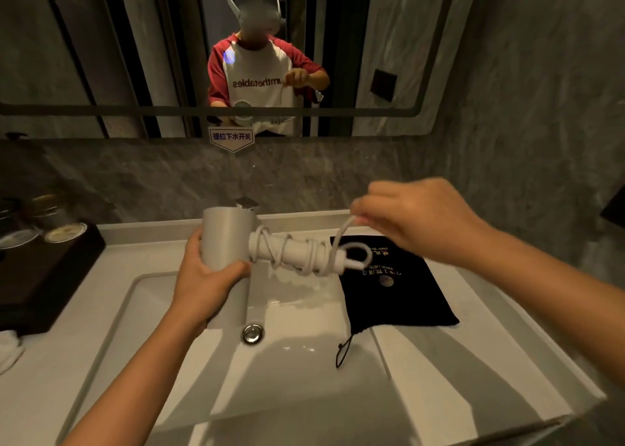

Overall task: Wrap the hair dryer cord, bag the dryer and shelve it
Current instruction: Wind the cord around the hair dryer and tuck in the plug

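White and glossy, the sink [142, 296] lies beneath a wide mirror [101, 56]. Above its basin the left hand [206, 276] grips the hair dryer [228, 237] by the barrel, fingers curled around it. The white cord [297, 251] is coiled around the handle, which points right. The right hand [416, 219] pinches the cord's free end between closed fingertips (slightly blurred). A black bag [399, 293] lies flat on the counter, just right of the basin.

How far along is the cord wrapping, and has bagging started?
Done: several white cord turns circle the grey hair dryer's handle. In hand: left hand grips the barrel; right hand pulls the cord's free end. Left: the flat black drawstring bag lies empty beside the sink; shelving.
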